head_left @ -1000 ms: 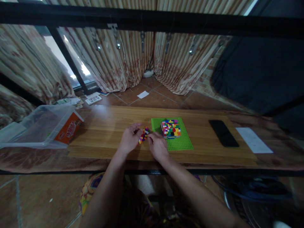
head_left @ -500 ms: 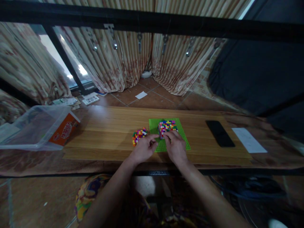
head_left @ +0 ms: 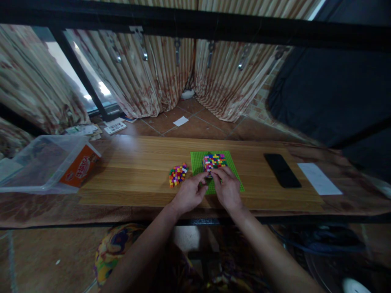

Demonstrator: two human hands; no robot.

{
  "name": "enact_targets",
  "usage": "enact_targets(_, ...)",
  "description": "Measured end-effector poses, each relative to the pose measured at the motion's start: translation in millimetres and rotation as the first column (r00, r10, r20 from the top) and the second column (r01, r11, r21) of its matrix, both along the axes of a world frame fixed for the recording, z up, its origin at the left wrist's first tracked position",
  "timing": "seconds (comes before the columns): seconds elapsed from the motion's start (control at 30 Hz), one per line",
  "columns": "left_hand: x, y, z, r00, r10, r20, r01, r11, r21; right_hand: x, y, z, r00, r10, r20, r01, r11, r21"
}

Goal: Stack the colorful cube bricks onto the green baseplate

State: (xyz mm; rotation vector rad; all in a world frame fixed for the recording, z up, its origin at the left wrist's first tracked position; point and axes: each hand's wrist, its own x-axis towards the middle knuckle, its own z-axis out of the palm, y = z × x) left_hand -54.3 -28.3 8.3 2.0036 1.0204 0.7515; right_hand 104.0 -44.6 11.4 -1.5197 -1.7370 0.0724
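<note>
A block of small multicoloured toy bricks stands on a green studded baseplate. My left hand reaches in from the left, its index finger stretched to the block's near left corner and its thumb apart below. At the block's near side, the fingers of my right hand are bent and pinched together; whatever is between them is hidden. Both hands' fingertips nearly meet there, covering the block's front. Left of the baseplate lies a loose pile of toy bricks in mixed colours, with a white piece at its right edge.
The wooden board carries a black phone on the right, beside a white sheet of paper. A clear plastic bin with an orange label stands at the left end. A dark bar with hanging clips crosses above.
My left hand has moved right, bringing its index finger from beside the block to its near corner, close to my right fingertips. The right hand stays at the block's near side.
</note>
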Motion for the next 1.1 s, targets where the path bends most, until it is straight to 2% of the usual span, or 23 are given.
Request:
enact_targets(0.17, 1.0, 0.6, -4.3, 0.999, -0.03, -0.029, 0.031, 0.998, 0.058, 1.5, -1.9, -4.5, 1.0, 0.022, 0.013, -0.023, 0.999, 0.029)
enact_targets(0.37, 0.3, -0.8, -2.5, 0.994, -0.022, -0.106, 0.032, 0.994, 0.1, 3.4, -7.2, -11.9, 0.998, 0.044, 0.047, -0.046, 0.997, 0.054)
enact_targets(0.57, 0.2, -1.4, -1.9, 0.974, -0.023, -0.226, 0.061, 0.985, 0.164, 4.4, -10.9, -19.0, 0.984, -0.013, 0.18, 0.002, 0.998, 0.066)
enact_targets(0.73, 1.3, -3.4, -1.7, 0.97, -0.014, -0.244, 0.06, 0.981, 0.182, 5.6, -13.0, -13.3, 0.939, -0.029, 0.343, 0.022, 0.999, 0.026)
enact_targets(0.87, 1.6, -3.7, -1.7, 0.97, -0.004, -0.243, 0.05, 0.981, 0.185, 5.2, -13.4, -4.9, 0.913, -0.008, 0.407, 0.02, 0.999, -0.026)
enact_targets(1.0, 0.4, -2.9, -1.4, 0.972, -0.003, -0.233, 0.048, 0.981, 0.186, 6.6, -11.4, -0.7, 0.926, 0.017, 0.376, 0.006, 0.998, -0.061)
enact_targets(1.1, -2.4, -1.8, 0.3, 0.976, 0.011, -0.216, 0.028, 0.984, 0.175, 10.3, -11.8, 0.7, 0.968, 0.033, 0.249, -0.022, 0.999, -0.048)
